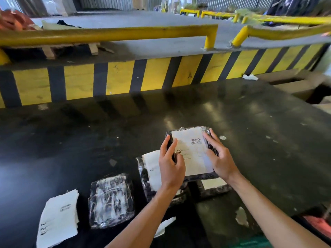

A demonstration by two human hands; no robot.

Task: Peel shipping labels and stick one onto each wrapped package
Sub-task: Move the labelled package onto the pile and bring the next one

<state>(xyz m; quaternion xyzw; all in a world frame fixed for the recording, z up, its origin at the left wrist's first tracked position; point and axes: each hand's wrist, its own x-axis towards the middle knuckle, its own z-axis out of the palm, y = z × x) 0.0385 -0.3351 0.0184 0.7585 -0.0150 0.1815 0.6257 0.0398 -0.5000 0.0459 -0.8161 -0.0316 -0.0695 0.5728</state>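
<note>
My left hand [171, 164] and right hand [219, 158] clasp the sides of a wrapped package [191, 151], thumbs pressing its shipping label [194, 153]. It sits on the black table [89, 140], overlapping two more labelled packages [150, 174] [214, 187]. An unlabelled package [111, 200] lies further left, beside the label stack [58, 219]. Striped yellow-black barrier [152, 76] behind.

**Colours We See**

We see a shiny black flat table [71, 140], a yellow-and-black striped wall board [125, 77], yellow round metal rails [107, 34], white paper labels [57, 219] with black print, and black-and-white speckled plastic-wrapped packages [111, 201].
</note>
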